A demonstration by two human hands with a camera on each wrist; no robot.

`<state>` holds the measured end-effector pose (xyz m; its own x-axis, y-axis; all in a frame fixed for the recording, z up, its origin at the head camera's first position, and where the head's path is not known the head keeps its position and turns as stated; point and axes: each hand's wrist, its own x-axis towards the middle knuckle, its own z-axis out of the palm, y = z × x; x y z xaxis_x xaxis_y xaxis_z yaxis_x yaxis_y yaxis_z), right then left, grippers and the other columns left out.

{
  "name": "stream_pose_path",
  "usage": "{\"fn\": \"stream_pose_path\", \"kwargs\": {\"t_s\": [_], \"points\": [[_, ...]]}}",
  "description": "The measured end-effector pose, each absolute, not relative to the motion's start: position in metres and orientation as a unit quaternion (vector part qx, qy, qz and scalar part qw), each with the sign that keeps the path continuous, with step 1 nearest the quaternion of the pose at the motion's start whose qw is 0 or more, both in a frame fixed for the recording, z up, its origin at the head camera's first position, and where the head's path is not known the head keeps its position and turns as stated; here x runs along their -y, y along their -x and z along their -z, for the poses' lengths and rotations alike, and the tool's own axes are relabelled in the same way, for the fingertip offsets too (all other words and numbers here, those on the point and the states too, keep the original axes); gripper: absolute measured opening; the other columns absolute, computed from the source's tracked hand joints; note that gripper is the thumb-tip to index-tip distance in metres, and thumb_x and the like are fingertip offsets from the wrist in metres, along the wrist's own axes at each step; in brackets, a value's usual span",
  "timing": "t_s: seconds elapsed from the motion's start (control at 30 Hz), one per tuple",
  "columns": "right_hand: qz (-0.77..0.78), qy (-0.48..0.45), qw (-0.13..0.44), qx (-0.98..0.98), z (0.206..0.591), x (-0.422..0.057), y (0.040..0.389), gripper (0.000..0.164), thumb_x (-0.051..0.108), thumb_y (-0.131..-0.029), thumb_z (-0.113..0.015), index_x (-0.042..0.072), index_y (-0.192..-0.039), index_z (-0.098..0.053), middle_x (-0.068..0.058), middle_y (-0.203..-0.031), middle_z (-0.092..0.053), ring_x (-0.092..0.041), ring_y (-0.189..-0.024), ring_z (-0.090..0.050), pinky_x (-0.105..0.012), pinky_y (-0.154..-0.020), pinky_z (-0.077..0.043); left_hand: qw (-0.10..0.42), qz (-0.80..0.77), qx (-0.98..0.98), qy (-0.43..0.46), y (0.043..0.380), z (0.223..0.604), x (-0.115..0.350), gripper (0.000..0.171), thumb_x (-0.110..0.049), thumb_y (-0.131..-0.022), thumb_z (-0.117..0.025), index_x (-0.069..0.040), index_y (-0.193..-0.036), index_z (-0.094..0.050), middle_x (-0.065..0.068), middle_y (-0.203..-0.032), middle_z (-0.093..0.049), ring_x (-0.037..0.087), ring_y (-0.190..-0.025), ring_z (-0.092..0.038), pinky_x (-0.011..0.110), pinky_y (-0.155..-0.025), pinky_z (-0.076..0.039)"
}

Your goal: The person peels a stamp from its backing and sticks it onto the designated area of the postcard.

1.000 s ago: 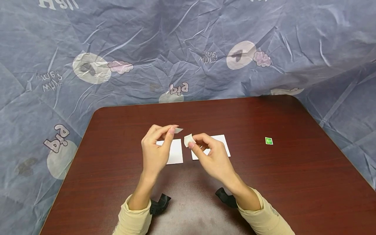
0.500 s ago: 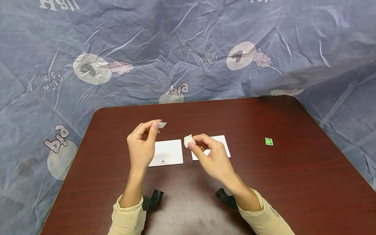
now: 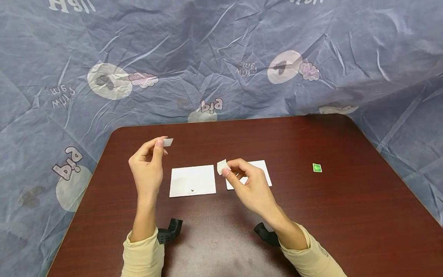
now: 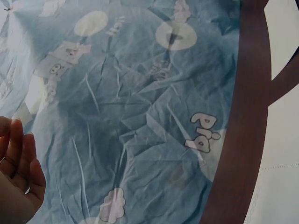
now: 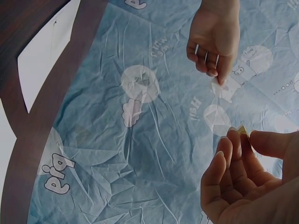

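Up and to the left in the head view, my left hand (image 3: 147, 173) pinches a small greyish-white slip of backing paper (image 3: 167, 142) between thumb and fingertips. My right hand (image 3: 252, 188) pinches a small square sticker (image 3: 222, 167), its pale side toward the head camera. A yellow-green edge of that sticker (image 5: 242, 129) shows in the right wrist view. Flat on the table below the hands lies a white card (image 3: 192, 181) with a tiny dark bird mark at its near edge. A second white card (image 3: 262, 169) is partly covered by the right hand.
A small green square sticker with a white border (image 3: 317, 167) lies on the dark red-brown table (image 3: 346, 215), right of the cards. Behind the table hangs a wrinkled blue-grey printed cloth (image 3: 221, 50). Black wrist mounts (image 3: 170, 230) stick out beside the sleeves.
My left hand has moved left and a little farther up with the backing paper, away from the right hand. The left card is now uncovered. My right hand has stayed in place.
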<state>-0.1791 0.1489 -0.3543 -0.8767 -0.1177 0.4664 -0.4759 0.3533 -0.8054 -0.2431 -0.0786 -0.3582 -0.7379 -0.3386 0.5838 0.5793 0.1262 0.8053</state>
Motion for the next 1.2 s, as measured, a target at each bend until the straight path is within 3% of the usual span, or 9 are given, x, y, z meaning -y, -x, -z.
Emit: {"fn": "stream_pose_path", "kwargs": {"t_s": [0.67, 0.97, 1.2], "points": [[-0.544, -0.192, 0.169, 0.799, 0.355, -0.149, 0.179, 0.005, 0.006, -0.089, -0.067, 0.007, -0.094, -0.068, -0.001, -0.079, -0.064, -0.014, -0.064, -0.056, -0.025, -0.061, -0.046, 0.337, 0.681, 0.651, 0.020, 0.261, 0.377, 0.117, 0.022, -0.010, -0.093, -0.062, 0.010, -0.100, -0.070, -0.002, -0.071, -0.064, 0.013, -0.067, -0.059, 0.024, -0.072, -0.050], [-0.542, -0.192, 0.170, 0.800, 0.355, -0.148, 0.179, 0.004, 0.006, -0.089, -0.067, 0.007, -0.093, -0.068, 0.004, -0.079, -0.065, -0.013, -0.063, -0.056, -0.025, -0.059, -0.045, 0.323, 0.712, 0.622, -0.048, 0.275, 0.398, 0.140, 0.019, -0.004, -0.093, -0.060, 0.011, -0.102, -0.068, -0.002, -0.068, -0.063, 0.010, -0.063, -0.058, 0.019, -0.066, -0.049], [-0.541, -0.193, 0.175, 0.800, 0.356, -0.147, 0.179, 0.005, 0.006, -0.089, -0.068, 0.007, -0.094, -0.068, 0.003, -0.079, -0.065, -0.013, -0.062, -0.055, -0.025, -0.057, -0.044, 0.306, 0.695, 0.640, -0.114, 0.283, 0.422, 0.154, 0.021, -0.007, -0.093, -0.062, 0.012, -0.099, -0.068, -0.004, -0.053, -0.050, 0.005, -0.047, -0.046, 0.014, -0.047, -0.039]]}}
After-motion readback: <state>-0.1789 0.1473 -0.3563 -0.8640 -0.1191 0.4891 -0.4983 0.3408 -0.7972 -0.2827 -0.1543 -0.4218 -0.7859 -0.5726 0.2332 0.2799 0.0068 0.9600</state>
